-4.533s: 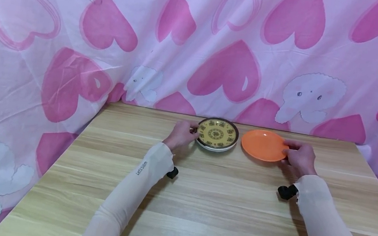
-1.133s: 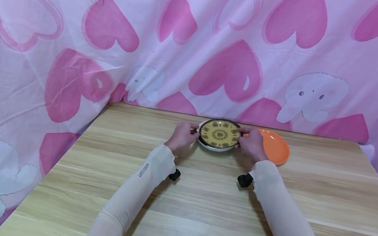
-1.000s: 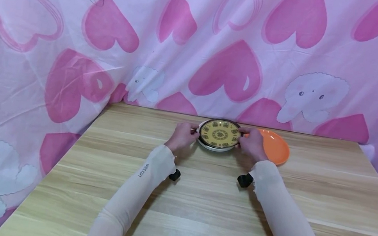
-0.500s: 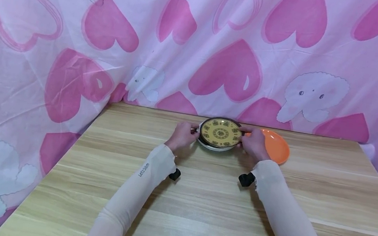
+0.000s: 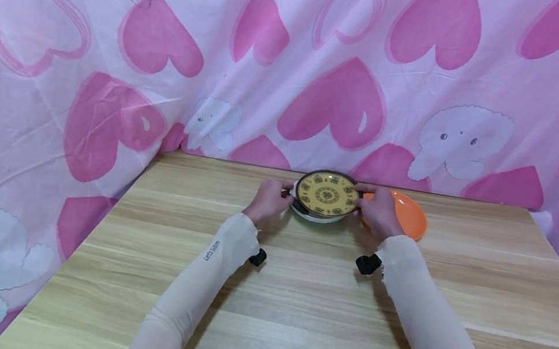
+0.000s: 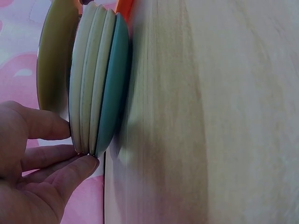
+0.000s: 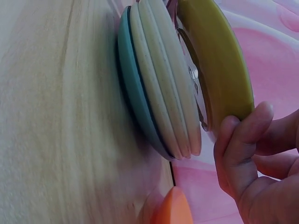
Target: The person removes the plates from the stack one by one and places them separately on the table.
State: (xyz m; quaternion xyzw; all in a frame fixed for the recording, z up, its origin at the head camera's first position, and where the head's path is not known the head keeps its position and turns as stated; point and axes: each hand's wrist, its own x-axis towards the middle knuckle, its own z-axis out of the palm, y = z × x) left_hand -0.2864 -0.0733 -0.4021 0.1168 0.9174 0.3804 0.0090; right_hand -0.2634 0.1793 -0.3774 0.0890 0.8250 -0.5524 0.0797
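A yellow plate (image 5: 327,195) with a dark rim and black ornaments is raised over a stack of plates at the back of the table. My right hand (image 5: 381,211) pinches its right edge; the right wrist view shows thumb and fingers on its mustard-coloured underside (image 7: 219,60). Below it, the stack has several cream plates (image 7: 161,70) over a teal plate (image 7: 135,79). My left hand (image 5: 271,201) holds the left edge of that stack, with fingertips across the cream rims (image 6: 88,93) and the thumb near the teal plate (image 6: 114,88) in the left wrist view.
An orange plate (image 5: 413,217) lies right of the stack, partly behind my right hand. The wood-grain table (image 5: 305,306) ends at a pink curtain (image 5: 341,100) printed with hearts close behind the plates. Black wrist straps show at both sleeves.
My right hand has left the orange plate and moved left to the yellow plate, lifting it slightly up and rightward off the stack. My left hand stays at the stack's edge.
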